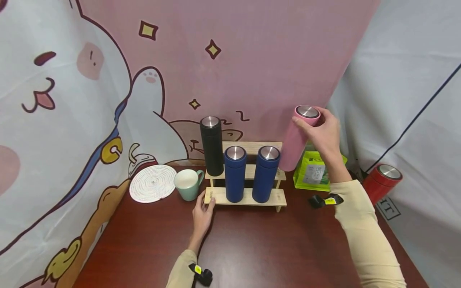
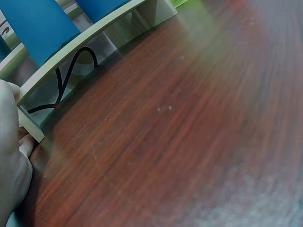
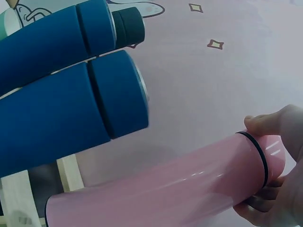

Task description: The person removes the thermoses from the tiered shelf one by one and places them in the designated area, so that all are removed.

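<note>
My right hand [image 1: 325, 130] grips a pink thermos [image 1: 296, 144] around its lid, thumb on one side and fingers on the other. The thermos leans, its base close over the right end of the wooden rack's middle step. With thumb on top, my left hand [image 1: 202, 214] holds the left end of the front step of the stepped wooden rack [image 1: 216, 197]. Two blue thermoses [image 1: 235, 176] stand on that front step. A black thermos [image 1: 212, 148] stands behind them at the left. In the right wrist view the pink thermos [image 3: 180, 184] lies beside the blue ones.
Left of the rack are a mint-green mug [image 1: 188, 185] and a round woven mat [image 1: 153, 183]. A green packet [image 1: 313, 172] stands right of the rack. Farther right is a red thermos [image 1: 382, 182]. A printed cloth backdrop [image 1: 252, 80] rises behind the dark wooden table [image 1: 245, 248].
</note>
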The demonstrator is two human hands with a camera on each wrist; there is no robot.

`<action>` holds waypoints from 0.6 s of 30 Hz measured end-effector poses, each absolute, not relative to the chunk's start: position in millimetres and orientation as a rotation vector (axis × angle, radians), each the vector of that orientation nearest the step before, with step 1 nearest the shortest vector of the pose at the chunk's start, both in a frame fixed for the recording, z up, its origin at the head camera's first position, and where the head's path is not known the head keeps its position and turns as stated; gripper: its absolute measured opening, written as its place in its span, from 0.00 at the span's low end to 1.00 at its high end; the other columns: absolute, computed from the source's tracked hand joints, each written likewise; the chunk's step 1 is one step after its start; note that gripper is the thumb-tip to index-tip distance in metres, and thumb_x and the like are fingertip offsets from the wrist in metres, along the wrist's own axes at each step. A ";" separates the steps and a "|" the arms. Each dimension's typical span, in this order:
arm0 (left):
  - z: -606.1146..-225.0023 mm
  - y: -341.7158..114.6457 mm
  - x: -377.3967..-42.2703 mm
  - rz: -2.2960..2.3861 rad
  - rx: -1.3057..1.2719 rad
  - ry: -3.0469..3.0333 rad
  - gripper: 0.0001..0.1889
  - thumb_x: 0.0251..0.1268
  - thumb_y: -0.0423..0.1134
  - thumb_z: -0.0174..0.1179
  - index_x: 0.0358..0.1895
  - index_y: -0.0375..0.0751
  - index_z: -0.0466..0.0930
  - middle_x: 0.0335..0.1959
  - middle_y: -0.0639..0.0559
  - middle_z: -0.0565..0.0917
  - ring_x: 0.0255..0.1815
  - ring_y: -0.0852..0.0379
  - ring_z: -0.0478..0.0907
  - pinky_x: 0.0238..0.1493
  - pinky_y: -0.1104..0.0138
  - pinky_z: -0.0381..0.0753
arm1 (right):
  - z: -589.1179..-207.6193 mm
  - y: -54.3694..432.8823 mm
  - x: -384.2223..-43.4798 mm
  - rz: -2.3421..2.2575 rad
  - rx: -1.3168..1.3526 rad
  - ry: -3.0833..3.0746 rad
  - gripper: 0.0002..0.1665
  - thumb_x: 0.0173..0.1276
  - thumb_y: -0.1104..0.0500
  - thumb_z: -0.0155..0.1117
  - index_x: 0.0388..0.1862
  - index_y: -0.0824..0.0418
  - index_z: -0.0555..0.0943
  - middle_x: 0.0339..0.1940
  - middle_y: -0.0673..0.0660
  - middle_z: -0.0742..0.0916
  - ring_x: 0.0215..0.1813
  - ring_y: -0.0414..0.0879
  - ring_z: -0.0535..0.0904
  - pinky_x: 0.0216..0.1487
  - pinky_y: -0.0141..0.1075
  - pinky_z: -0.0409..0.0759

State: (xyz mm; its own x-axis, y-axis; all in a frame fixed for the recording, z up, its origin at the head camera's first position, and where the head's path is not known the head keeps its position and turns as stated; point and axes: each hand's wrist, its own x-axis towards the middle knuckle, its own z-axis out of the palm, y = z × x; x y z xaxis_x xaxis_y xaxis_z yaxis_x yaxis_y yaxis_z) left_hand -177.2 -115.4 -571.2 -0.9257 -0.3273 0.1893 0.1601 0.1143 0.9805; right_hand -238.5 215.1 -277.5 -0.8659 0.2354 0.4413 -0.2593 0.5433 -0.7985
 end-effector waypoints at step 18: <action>-601.1 -118.5 -192.3 -1.844 0.156 -2.046 0.26 0.71 0.37 0.64 0.71 0.40 0.72 0.63 0.33 0.80 0.67 0.43 0.76 0.67 0.50 0.77 | -285.9 240.5 -204.2 1.250 -0.066 -2.293 0.40 0.63 0.42 0.73 0.70 0.57 0.75 0.57 0.57 0.83 0.46 0.34 0.75 0.44 0.18 0.74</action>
